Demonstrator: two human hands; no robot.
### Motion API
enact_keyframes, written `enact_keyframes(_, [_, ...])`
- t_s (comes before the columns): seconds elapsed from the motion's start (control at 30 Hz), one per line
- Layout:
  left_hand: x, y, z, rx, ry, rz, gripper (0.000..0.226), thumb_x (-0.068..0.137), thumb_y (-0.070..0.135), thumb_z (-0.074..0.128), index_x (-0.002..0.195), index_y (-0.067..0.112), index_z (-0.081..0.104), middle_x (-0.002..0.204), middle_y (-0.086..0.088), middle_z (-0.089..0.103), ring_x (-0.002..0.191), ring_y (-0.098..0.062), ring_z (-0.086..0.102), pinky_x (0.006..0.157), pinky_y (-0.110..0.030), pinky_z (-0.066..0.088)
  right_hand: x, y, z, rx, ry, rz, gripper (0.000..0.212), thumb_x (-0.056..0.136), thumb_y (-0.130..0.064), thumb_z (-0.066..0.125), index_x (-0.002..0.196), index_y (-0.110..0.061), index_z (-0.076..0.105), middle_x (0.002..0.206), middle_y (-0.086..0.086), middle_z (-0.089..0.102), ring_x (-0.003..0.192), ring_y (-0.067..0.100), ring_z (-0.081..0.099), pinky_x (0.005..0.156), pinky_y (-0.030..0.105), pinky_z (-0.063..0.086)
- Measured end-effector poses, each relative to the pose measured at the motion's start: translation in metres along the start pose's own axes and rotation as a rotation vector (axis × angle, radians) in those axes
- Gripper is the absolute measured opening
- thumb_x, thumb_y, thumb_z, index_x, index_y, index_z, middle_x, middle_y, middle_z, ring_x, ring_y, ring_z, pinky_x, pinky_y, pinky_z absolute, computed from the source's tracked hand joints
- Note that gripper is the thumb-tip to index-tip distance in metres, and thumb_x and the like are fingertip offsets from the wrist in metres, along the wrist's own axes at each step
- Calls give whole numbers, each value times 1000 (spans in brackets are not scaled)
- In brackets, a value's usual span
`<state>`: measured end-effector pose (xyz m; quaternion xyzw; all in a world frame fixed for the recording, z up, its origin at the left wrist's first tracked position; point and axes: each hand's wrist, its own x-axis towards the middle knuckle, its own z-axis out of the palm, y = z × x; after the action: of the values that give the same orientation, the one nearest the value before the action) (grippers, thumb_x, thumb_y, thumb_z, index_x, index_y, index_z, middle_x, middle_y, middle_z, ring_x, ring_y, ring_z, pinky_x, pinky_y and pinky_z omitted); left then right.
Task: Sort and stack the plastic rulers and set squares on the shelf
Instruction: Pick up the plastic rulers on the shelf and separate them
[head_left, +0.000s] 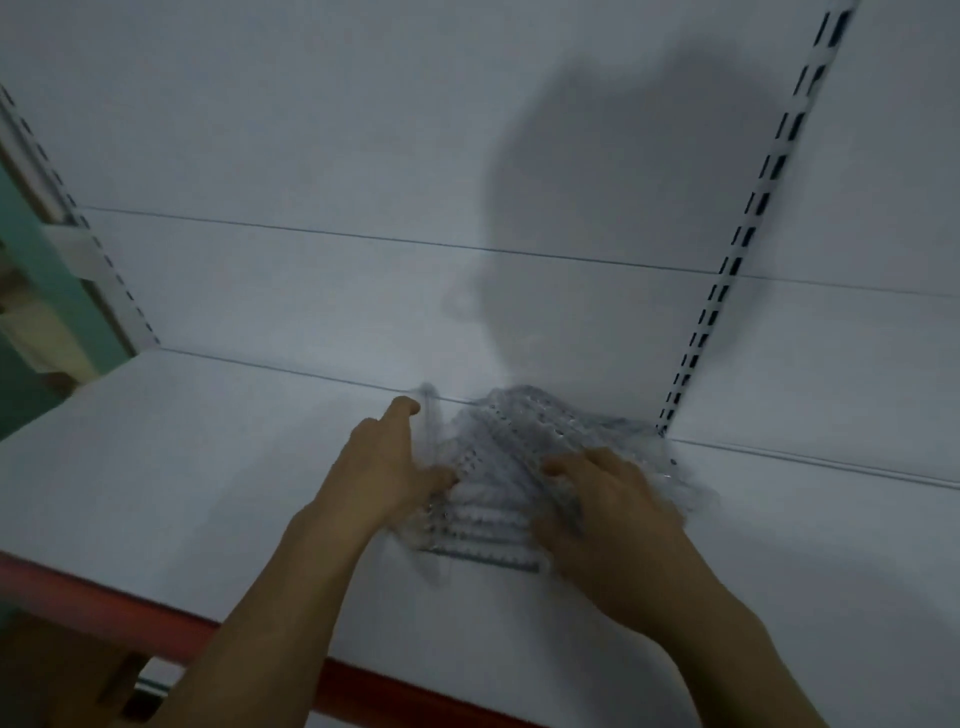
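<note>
Head view, sole camera: 2 bare hands work a loose heap of clear plastic rulers and set squares (498, 467) lying on the white shelf (182, 467), close to the back panel (311, 156) and just left of the slotted upright (727, 291). Heap is unsorted; pieces lie fanned at differing angles, overlapping, and motion blur prevents a count or any firm separation of rulers from set squares. Left hand (387, 467) sits at the heap's left edge, thumb and fingers closing on 1 or more pieces there, index finger extended toward the back; grip appears a pinch on the plastic, though blur limits certainty. Right hand (602, 499) lies on top of the heap's right side, fingers bent and pressing down on the pieces; whether they curl round anything cannot be told. Shelf front carries a red edge strip (156, 618). A shadow falls on the back panel above the heap. Assessment: work stands at the gathering and separating step, with no finished stack visible, so the task is judged early. Next move calls for drawing like pieces out of the heap, squaring their edges against one another, and laying them flat in separate stacks; slippery overlapping plastic may slide or scatter if lifted carelessly.
</note>
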<state>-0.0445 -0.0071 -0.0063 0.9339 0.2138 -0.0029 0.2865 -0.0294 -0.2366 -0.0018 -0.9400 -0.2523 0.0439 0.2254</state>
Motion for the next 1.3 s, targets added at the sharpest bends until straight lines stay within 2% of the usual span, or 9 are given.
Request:
enact_keyframes(0.13, [6,-29,-15,-115,-49,49,77,84,29,77,146,30,32,101,4,59,78,-7,55,54,-14,36,2,-4,19,-9,22,118,52,88,-45,68,134,-43,45,126,-10,46,117,13,42,94,27,37])
enact_keyframes(0.3, [10,-46,-23,-238,26,86,69,88,30,74,146,26,38,91,8,65,79,-5,62,61,-21,44,2,-13,26,103,130,195,39,84,-34,77,116,-43,56,104,-16,55,90,3,52,75,16,42])
enact_keyframes(0.47, [13,-59,-26,-266,107,101,5,93,25,65,97,25,63,84,7,73,61,-9,68,54,-31,56,3,-15,28,153,287,188,22,89,-24,73,103,-39,66,91,-21,60,78,-3,58,64,6,41])
enact_keyframes(0.57, [12,-62,-29,-186,166,155,12,96,28,58,84,25,60,82,7,69,69,-9,63,60,-29,51,4,-16,31,204,417,208,19,88,-17,73,95,-35,74,85,-26,64,82,-6,60,67,3,41])
enact_keyframes(0.67, [9,-64,-31,-191,162,183,15,97,28,55,85,20,58,84,5,62,71,-10,59,58,-28,48,6,-21,33,209,511,206,20,87,-13,72,86,-33,76,82,-25,66,76,-2,62,72,17,50])
enact_keyframes(0.8, [4,-66,-30,-182,218,278,8,96,26,58,89,23,57,90,16,53,86,-7,51,62,-10,32,11,-22,35,154,620,200,15,89,-13,69,83,-26,72,82,-13,67,76,5,62,74,38,55])
enact_keyframes(0.97, [-1,-58,-27,-225,179,370,10,95,30,57,86,31,54,94,16,59,91,-3,55,67,-13,35,11,-20,36,-19,354,284,16,92,-36,63,105,-31,71,100,-9,65,93,13,59,81,33,51])
enact_keyframes(1.1, [-11,-44,-23,-247,192,375,11,96,31,57,85,28,56,88,16,60,77,-2,56,59,-17,36,14,-14,36,-27,385,280,13,90,-27,65,99,-29,74,95,-7,67,92,17,60,82,34,51])
enact_keyframes(1.3, [-33,-30,-13,-260,217,354,13,95,28,60,82,29,56,81,11,61,63,-9,57,53,-23,41,17,-5,34,-120,294,224,19,95,-33,56,103,-24,72,100,-1,67,97,23,57,84,38,49])
